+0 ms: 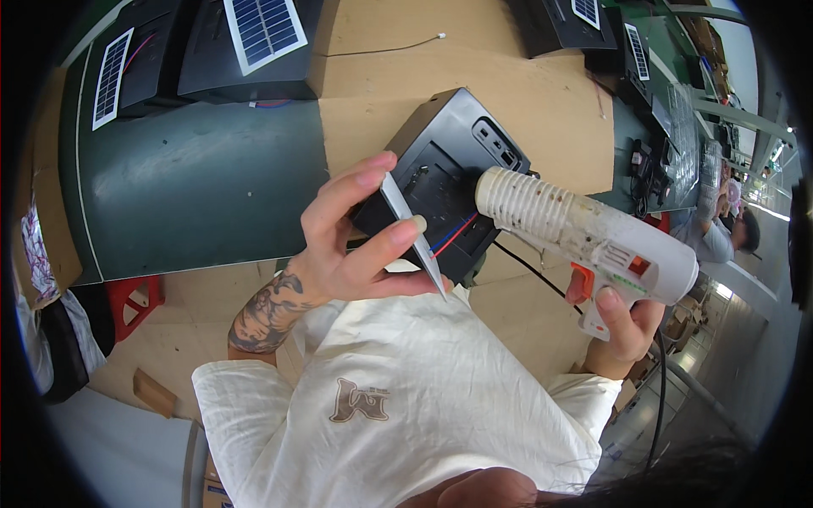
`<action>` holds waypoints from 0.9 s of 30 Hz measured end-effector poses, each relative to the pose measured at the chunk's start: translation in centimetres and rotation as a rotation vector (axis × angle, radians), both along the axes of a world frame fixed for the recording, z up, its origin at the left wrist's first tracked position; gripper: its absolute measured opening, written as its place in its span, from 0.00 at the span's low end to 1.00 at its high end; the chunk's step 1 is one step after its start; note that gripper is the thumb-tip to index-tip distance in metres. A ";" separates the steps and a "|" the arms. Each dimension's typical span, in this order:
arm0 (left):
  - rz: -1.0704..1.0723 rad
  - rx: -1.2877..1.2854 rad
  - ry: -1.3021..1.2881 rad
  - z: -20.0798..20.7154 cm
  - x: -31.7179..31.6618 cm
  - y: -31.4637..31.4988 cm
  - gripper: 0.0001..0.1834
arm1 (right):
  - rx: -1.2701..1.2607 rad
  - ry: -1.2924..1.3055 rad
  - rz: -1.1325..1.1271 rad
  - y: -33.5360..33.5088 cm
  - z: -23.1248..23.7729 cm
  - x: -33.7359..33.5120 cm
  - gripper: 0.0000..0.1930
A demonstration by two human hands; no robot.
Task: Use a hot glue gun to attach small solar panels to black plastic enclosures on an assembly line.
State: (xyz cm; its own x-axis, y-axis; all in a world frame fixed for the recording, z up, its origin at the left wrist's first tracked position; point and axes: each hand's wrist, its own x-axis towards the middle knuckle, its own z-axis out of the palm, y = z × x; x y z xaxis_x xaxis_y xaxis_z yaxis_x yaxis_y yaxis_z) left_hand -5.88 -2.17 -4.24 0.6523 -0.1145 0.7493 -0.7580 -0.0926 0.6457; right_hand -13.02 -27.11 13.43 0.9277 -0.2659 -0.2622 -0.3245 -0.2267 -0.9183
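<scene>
In my left hand point(351, 241) is a thin pale panel point(412, 229), tilted almost edge-on and pinched between thumb and fingers. It looks like a small solar panel, though its broad face is hardly visible. Just beyond it lies a black plastic box point(461, 127) with a shallow recess and a row of ports. Red and blue wires point(457, 234) run across the recess toward the panel. My right hand point(622, 326) is wrapped around the handle of a white pistol-shaped corded gun point(584, 233), a finger at its orange trigger. The gun's ribbed barrel points at the box.
Black boxes with solar panels point(265, 32) stand at the far left, with similar ones point(559, 25) at the far right. Brown cardboard point(381, 80) covers part of the green table point(203, 195). A black cord point(658, 398) hangs by my right arm. Another person point(720, 237) sits farther right.
</scene>
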 end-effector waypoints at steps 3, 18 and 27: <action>0.005 0.007 -0.015 0.1 0.1 0.0 0.41 | -0.009 0.000 0.004 0.3 0.5 0.0 0.30; -0.019 -0.006 -0.003 0.0 -0.1 0.2 0.37 | -0.207 0.180 0.117 0.2 2.9 -0.1 0.26; -0.058 -0.017 -0.006 0.1 0.0 0.0 0.38 | -0.551 0.099 0.645 0.6 5.7 3.0 0.22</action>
State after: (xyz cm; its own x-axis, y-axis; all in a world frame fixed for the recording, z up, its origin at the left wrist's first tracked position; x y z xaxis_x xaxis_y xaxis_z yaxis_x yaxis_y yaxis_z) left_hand -5.89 -2.18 -4.16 0.6405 -0.1398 0.7552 -0.7655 -0.0373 0.6423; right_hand -9.97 -26.48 19.16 0.9209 0.1933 -0.3386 -0.0514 -0.8007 -0.5968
